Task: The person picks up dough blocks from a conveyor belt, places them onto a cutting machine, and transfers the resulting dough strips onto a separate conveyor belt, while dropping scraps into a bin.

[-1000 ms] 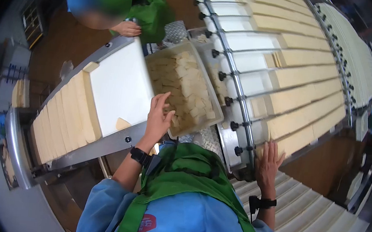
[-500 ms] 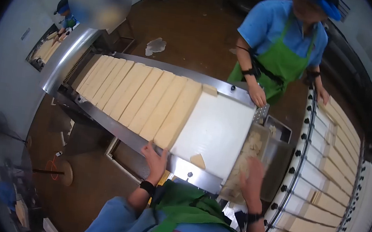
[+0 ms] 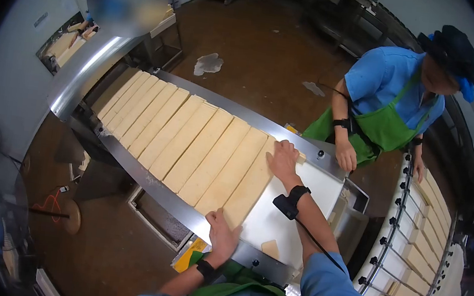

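Observation:
A row of long, pale dough-like strips lies side by side across the conveyor. My left hand [image 3: 222, 235] grips the near end of the rightmost strip [image 3: 250, 191], fingers bent over its edge. At the far end of that same strip, my right hand [image 3: 283, 160] has its fingers curled over the corner. The strip rests flat on the white belt [image 3: 293, 196]. A small offcut [image 3: 270, 249] lies near my side of the belt, and another scrap [image 3: 301, 157] sits beside my right hand.
A metal rail [image 3: 175, 205] borders the conveyor, and a curved metal hood [image 3: 90, 76] covers its far left end. Across the belt stands a co-worker [image 3: 385, 100] in a green apron. More strips lie on a second conveyor [image 3: 390, 236] at right, with trays [image 3: 351, 219] between.
My right hand has moved from over the scrap tray to the far end of the rightmost strip. My left hand remains at its near end. The view has shifted.

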A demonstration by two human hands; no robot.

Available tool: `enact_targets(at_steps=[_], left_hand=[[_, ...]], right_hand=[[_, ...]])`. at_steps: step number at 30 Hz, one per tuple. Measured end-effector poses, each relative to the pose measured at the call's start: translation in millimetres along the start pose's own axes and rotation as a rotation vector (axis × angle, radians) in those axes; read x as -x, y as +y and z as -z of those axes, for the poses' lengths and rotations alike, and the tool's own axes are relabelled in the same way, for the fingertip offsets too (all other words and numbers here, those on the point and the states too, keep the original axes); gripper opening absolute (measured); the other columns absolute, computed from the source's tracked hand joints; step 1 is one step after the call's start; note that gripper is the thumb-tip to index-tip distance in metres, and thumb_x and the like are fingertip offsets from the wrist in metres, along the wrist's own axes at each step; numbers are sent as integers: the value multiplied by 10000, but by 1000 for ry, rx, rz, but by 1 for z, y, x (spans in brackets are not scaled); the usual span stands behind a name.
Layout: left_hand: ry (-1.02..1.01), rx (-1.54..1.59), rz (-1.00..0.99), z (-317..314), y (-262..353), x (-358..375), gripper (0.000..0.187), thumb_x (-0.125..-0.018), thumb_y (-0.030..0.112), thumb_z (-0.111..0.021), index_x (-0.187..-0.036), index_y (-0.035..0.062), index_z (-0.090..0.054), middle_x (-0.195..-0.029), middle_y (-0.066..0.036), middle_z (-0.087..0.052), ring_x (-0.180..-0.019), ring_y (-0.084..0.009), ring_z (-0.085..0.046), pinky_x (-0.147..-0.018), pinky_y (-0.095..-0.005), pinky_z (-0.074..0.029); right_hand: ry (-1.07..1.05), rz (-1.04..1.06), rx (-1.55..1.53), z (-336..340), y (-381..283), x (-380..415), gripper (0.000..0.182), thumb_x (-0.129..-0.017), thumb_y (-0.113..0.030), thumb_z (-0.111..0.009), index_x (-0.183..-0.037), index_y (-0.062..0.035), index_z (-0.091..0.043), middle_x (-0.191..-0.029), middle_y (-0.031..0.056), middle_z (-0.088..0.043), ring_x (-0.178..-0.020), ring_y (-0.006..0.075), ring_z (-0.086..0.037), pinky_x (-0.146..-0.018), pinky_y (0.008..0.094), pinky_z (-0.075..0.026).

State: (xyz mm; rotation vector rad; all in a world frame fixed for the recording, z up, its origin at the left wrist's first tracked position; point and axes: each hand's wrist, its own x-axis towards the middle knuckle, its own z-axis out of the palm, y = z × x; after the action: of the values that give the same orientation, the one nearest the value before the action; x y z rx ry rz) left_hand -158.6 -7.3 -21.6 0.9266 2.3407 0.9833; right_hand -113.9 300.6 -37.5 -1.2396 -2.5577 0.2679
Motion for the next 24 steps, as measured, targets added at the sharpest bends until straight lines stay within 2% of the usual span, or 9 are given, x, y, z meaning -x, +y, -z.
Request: enact_targets(at_steps=[7,11,13,14,16,18,19,22,24], left_hand=[[-72,-30,8,0,1,-1,880,-744,144,-883,-1443,-16,-374,-1315,-261,-395,-1154,-469,-554,-923,-488,-524],[-95,-97,18,-2,8,-3,874,-752,151,-882,-1450,4,-376,-1337,-260,-398,-1162,-467,-554,-917,-496,-520],[-113,-104,9,-6,11,-3,864,-753,159,-882,-1446,14,-386,-1344,-260,-402,-1165,-468,-553,-921,-508,-515],[-123,-113,2,-8,12,-4,854,-754,166,-881,-1442,24,-396,-1350,-259,-407,-1167,-469,-552,-926,-519,-511],[-154,-152,-62,-9,17,-4,836,-753,177,-883,-1430,32,-414,-1345,-256,-419,-1170,-469,-551,-927,-528,-508],[-186,-189,-135,-11,26,-7,819,-751,187,-884,-1419,40,-433,-1340,-252,-431,-1173,-468,-551,-927,-537,-505],[-243,-202,-192,-11,30,-11,810,-749,211,-885,-1408,40,-448,-1348,-256,-442,-1186,-466,-548,-940,-536,-505],[-321,-268,-321,-12,33,-27,842,-737,270,-891,-1424,50,-457,-1375,-263,-455,-1211,-463,-544,-967,-533,-505],[-305,-347,-378,-18,29,-34,992,-710,362,-899,-1524,89,-403,-1416,-279,-457,-1245,-457,-538,-1004,-529,-503]], right_hand=[[-178,-169,190,-1,-5,-21,509,-884,-469,-699,-1176,-53,-707,-1241,126,-549,-1195,298,-472,-966,515,-364],[-129,-117,224,2,8,-17,513,-884,-483,-695,-1161,-52,-718,-1199,131,-595,-1173,302,-508,-961,509,-375],[-127,-141,117,7,27,2,515,-861,-464,-733,-1123,-21,-714,-1157,172,-676,-1171,326,-571,-958,527,-396],[-34,-123,89,12,38,18,510,-858,-461,-739,-1081,-4,-700,-1080,201,-723,-1106,347,-637,-971,533,-402],[32,-160,184,28,63,50,486,-853,-447,-749,-1014,6,-677,-993,215,-724,-1003,380,-668,-951,527,-425],[-65,-298,153,64,82,87,502,-861,-452,-745,-1022,18,-675,-985,205,-735,-1009,375,-672,-945,487,-427],[-40,-356,183,77,91,107,476,-857,-430,-762,-990,15,-659,-966,211,-737,-984,383,-684,-931,482,-450],[-77,-566,68,93,118,153,544,-877,-453,-753,-1080,39,-643,-1010,223,-728,-1002,408,-686,-987,524,-452],[119,-555,-181,84,125,177,654,-923,-473,-709,-1241,85,-591,-1172,282,-680,-1129,444,-642,-1084,550,-417]])
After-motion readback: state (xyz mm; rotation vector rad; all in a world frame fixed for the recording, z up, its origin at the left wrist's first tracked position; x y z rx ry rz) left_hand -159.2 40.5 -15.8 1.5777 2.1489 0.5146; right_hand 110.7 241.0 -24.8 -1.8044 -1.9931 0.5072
